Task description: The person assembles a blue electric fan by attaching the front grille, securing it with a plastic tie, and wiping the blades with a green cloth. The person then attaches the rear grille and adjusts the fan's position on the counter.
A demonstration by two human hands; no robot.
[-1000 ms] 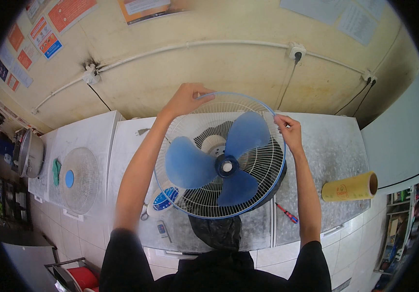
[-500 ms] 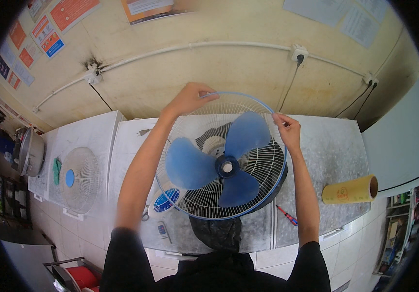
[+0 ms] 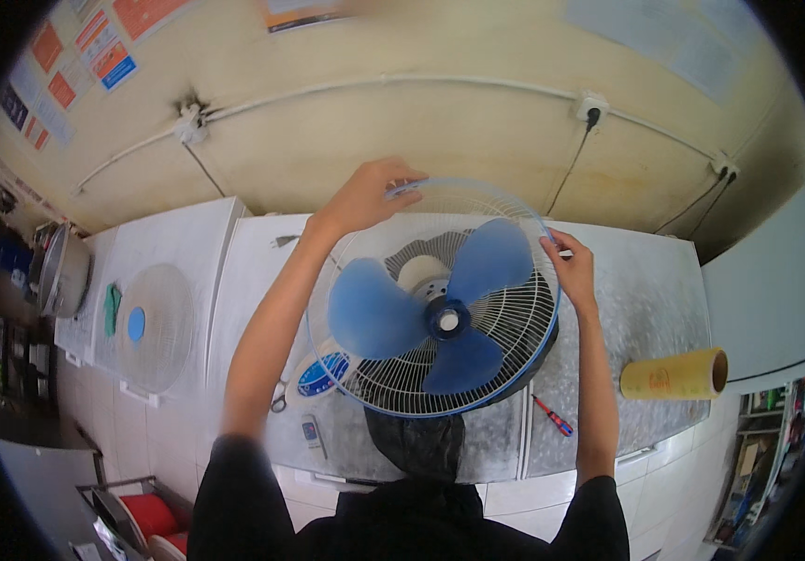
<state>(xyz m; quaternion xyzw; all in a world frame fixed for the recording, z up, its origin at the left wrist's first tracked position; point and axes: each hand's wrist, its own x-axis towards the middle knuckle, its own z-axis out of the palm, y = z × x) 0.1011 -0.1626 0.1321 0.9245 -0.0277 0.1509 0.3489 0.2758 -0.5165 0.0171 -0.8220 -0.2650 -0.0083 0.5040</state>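
Note:
An electric fan stands on the counter in front of me, its three blue blades [image 3: 485,262] facing up toward my view. Behind the blades is a white wire guard [image 3: 526,323] edged by a blue rim. My left hand [image 3: 376,194] is closed on this rim at the far left, thumb and fingers pinching it. At the far right, my right hand [image 3: 573,269] pinches the same rim. A dark hub [image 3: 447,320] with a pale centre sits between the blades. Black plastic [image 3: 416,444] lies below the guard.
Another wire guard with a blue centre [image 3: 137,324] lies on the left counter beside a green cloth [image 3: 112,309]. A screwdriver [image 3: 552,416] and a yellow roll [image 3: 672,374] lie at right. Scissors [image 3: 278,402], a blue-and-white oval piece [image 3: 323,374] and a small grey device [image 3: 312,432] are near my left forearm.
My view has shifted slightly, moving the scene a little across the picture. Both hands stay on the rim; the right hand sits slightly lower along it.

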